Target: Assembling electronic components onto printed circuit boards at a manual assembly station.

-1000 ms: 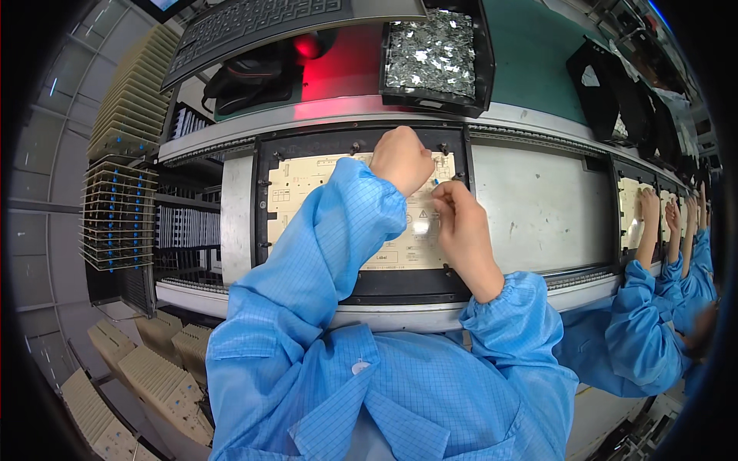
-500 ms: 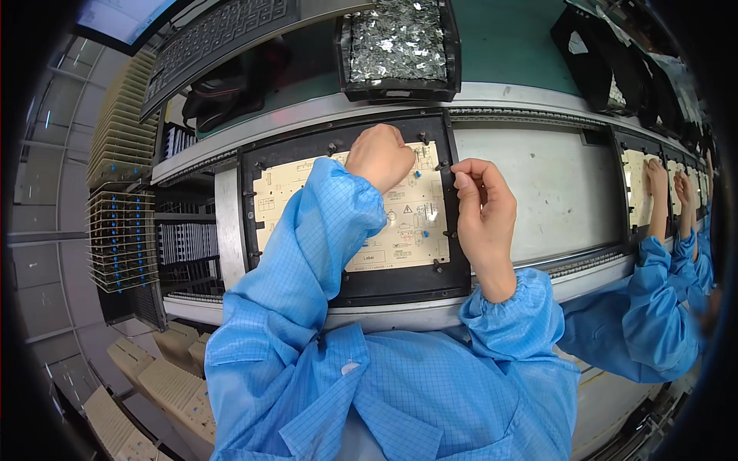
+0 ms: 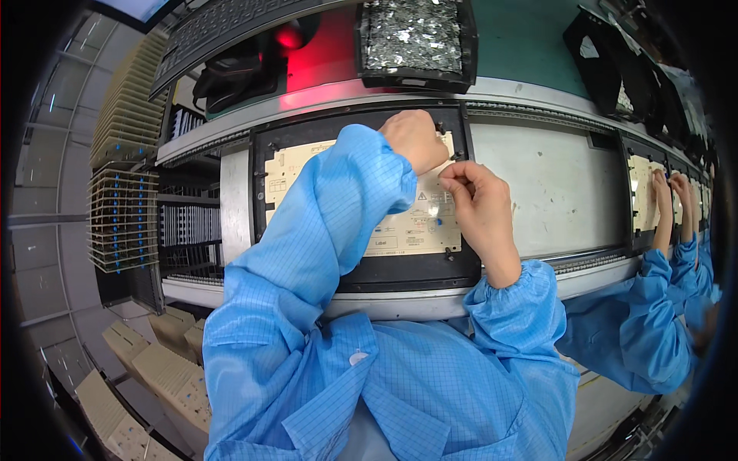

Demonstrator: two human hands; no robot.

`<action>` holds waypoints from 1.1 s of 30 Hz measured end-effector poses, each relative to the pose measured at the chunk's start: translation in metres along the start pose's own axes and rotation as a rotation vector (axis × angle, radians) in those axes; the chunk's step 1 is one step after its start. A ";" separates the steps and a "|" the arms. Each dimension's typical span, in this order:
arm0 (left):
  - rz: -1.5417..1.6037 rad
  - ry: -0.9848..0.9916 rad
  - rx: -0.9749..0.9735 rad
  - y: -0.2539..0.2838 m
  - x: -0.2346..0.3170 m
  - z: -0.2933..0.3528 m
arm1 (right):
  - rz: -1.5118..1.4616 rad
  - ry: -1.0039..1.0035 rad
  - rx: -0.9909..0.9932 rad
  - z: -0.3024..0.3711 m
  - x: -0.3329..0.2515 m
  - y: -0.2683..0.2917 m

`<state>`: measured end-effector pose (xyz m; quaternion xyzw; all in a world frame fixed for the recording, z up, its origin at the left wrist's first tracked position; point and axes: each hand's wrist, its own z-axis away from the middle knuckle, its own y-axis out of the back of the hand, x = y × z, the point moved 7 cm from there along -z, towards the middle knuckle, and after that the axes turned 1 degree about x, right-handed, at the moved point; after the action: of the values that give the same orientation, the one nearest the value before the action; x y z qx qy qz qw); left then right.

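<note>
A cream circuit board (image 3: 415, 243) with printed outlines lies in a black frame (image 3: 369, 278) in front of me. My left hand (image 3: 417, 140) is over the board's far right part, its back turned up and its fingers hidden. Close beside it, my right hand (image 3: 486, 211) hovers over the board's right edge, thumb and forefinger pinched together. Whatever that pinch holds is too small to make out. A small blue component (image 3: 439, 221) stands on the board to the left of my right hand. My left sleeve covers much of the board's middle.
Beyond the rail sits a black bin (image 3: 415, 81) filled with small shiny metal pieces (image 3: 411, 38). A scanner-like black device (image 3: 238, 81) glows red under the keyboard (image 3: 231, 31). Racked boards (image 3: 123, 219) stand at left. Co-workers' hands (image 3: 663, 188) work over boards at right.
My right hand has moved left over the board, closing its pinch. The left hand stays over the far right part. A red light now shines by the black device, and the view has shifted slightly.
</note>
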<state>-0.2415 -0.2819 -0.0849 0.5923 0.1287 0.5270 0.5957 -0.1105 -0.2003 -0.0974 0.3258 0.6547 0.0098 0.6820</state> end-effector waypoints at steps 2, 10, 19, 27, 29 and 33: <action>0.038 -0.020 -0.004 0.006 -0.007 0.001 | 0.077 0.146 -0.106 0.000 -0.006 -0.010; -0.134 -0.413 0.254 0.002 -0.044 0.108 | 0.323 0.680 0.185 -0.060 -0.071 0.013; -0.110 -0.315 0.310 -0.005 -0.061 0.152 | 0.537 0.304 -0.102 -0.196 -0.042 -0.048; -0.023 0.163 0.630 0.028 -0.200 0.224 | 0.469 0.461 0.114 -0.188 -0.047 -0.035; 0.055 0.261 0.630 0.024 -0.223 0.238 | 0.416 0.528 0.166 -0.187 -0.048 -0.032; 0.366 0.468 0.540 0.009 -0.249 0.247 | 0.428 0.479 0.123 -0.185 -0.051 -0.036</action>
<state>-0.1556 -0.6194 -0.1291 0.6048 0.2872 0.6923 0.2694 -0.2993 -0.1714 -0.0556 0.4848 0.7125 0.1897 0.4704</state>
